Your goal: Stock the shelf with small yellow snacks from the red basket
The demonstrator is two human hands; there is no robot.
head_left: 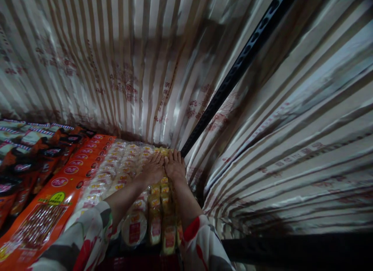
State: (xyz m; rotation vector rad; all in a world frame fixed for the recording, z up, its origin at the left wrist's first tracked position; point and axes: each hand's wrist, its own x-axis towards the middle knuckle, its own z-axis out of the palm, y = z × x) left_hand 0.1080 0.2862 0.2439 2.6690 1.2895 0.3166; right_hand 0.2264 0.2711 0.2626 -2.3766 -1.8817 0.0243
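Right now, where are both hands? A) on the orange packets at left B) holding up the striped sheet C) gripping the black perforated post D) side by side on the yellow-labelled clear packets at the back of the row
D: the left hand and right hand lie flat, side by side, on the yellow-labelled packets beside the foot of the black post.

Orange snack packs (72, 168) stacked at 9 o'clock, dark-red packs (17, 174) beyond them. Black perforated rail (233, 75) runs toward 1 o'clock. Striped foil sheeting (116, 61) behind.

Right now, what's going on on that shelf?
A person has both arms stretched to the back of a shelf. The left hand and right hand lie flat, side by side, on rows of yellow packs. Orange packs lie to the left. Striped sheeting covers the back and right side, with a black post in the corner.
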